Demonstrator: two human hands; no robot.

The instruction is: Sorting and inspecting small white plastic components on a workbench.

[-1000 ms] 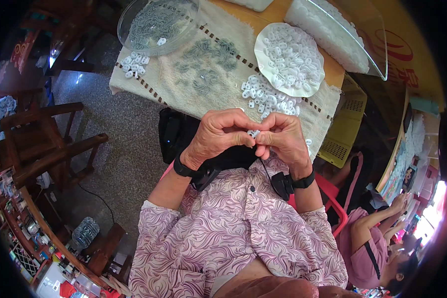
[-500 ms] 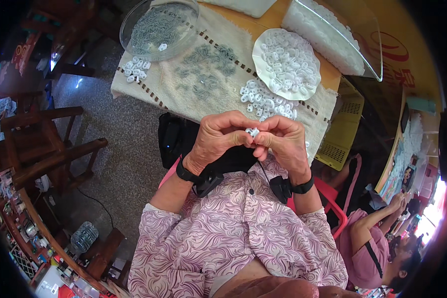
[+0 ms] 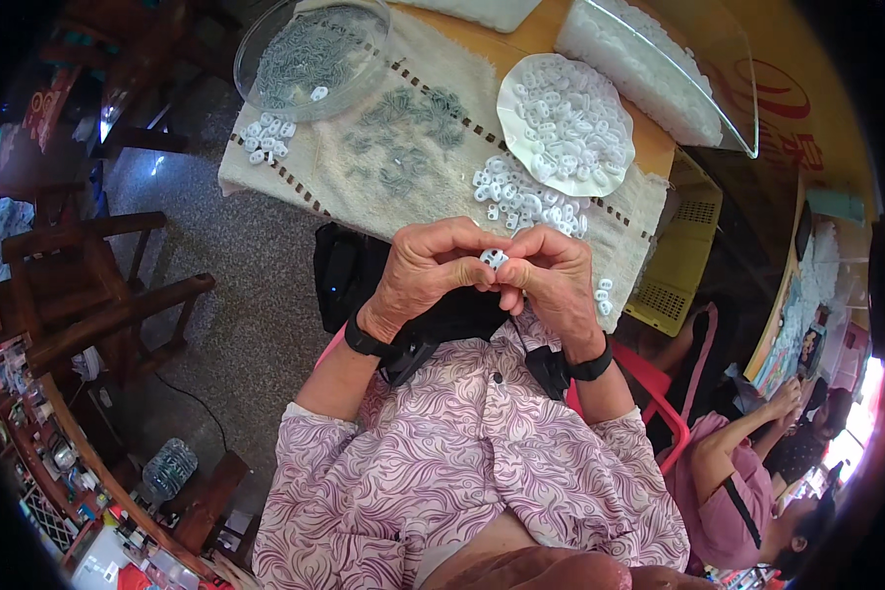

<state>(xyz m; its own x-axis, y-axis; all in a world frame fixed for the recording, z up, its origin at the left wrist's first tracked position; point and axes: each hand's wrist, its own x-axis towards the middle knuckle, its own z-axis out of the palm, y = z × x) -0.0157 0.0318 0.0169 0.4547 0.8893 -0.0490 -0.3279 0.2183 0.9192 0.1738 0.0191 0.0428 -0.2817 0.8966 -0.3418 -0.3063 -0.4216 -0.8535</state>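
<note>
Between both thumbs and fingers I pinch one small white plastic piece (image 3: 494, 259) with dark holes, just off the table's near edge. My left hand (image 3: 437, 262) grips it from the left, my right hand (image 3: 549, 267) from the right. Beyond them, a heap of similar white pieces (image 3: 531, 202) lies on the beige cloth (image 3: 310, 162). More white parts fill a round white dish (image 3: 615, 182) behind the heap. Small grey metal-looking parts (image 3: 403, 138) are scattered at the cloth's middle. Several white pieces (image 3: 604, 295) lie beside my right wrist.
A clear round tub (image 3: 249, 93) of grey parts stands far left, near a small cluster of white pieces (image 3: 267, 138). A clear bin (image 3: 742, 138) of white parts is far right. A yellow crate (image 3: 703, 211) sits right of the table. Another person (image 3: 728, 482) sits at right.
Both hands have shifted slightly left with the white piece, which now shows more of its holed face. The white pieces by my right wrist have come into view.
</note>
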